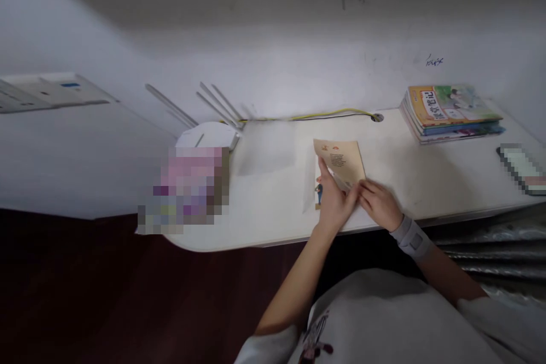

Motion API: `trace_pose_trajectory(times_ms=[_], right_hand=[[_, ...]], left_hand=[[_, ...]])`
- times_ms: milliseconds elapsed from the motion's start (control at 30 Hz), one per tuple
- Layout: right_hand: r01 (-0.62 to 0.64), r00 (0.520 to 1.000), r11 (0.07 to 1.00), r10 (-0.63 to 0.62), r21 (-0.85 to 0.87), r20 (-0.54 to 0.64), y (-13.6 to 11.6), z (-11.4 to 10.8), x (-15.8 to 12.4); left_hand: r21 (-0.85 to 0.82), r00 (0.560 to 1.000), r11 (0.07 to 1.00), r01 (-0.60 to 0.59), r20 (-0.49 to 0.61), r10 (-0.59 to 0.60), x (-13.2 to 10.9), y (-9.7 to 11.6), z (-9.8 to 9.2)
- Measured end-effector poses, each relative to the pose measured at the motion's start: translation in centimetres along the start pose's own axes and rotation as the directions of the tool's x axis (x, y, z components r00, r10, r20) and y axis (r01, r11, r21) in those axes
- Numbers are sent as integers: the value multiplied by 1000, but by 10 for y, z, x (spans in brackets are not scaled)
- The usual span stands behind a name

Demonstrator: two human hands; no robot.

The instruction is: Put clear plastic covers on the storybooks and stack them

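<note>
Left hand [335, 203] clenched a booklet [330, 164], its tan page [346, 162] raised off an illustrated page [318, 193]. Right hand [379, 203] met the edge, grip unclear. Books [449, 111] lay stacked on the surface [273, 210].

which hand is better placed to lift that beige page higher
Probably the left hand: its fingers are on the beige page and seem to hold it, while the right hand, in a grey wrist brace, only reaches the page's lower corner.
</note>
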State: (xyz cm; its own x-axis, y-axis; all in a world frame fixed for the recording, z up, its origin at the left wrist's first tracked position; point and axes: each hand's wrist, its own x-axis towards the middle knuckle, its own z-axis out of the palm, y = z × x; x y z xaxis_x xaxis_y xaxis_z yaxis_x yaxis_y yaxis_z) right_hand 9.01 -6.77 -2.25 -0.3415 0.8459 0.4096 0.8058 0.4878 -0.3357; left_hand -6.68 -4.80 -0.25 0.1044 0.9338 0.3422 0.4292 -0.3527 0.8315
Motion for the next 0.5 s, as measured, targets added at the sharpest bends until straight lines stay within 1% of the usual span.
trace_pose_trajectory(times_ms=[67,100,133,200,300,400,500], right_hand=[[-41,999,999,41,19,-15,12,-6,-2],[-75,997,997,75,-6,-34,19,-8,-3],[-119,992,992,117,-49,-56,27,-11,-5],[-205,978,968,197,-145,-72,42,-12,-9],[-255,966,939,260,-230,-10,56,-10,-14],[-248,963,936,266,-251,42,60,-7,-17],[-243,964,941,260,-234,45,60,-7,-18]], left_hand=[[96,995,991,-92,-20,94,9,6,13],[158,988,976,-150,3,151,13,7,19],[210,979,957,-202,49,196,16,7,24],[311,958,908,-280,157,242,20,7,32],[465,927,814,-349,298,228,20,9,40],[597,898,698,-395,412,156,20,15,44],[658,854,588,-471,506,119,21,21,46]])
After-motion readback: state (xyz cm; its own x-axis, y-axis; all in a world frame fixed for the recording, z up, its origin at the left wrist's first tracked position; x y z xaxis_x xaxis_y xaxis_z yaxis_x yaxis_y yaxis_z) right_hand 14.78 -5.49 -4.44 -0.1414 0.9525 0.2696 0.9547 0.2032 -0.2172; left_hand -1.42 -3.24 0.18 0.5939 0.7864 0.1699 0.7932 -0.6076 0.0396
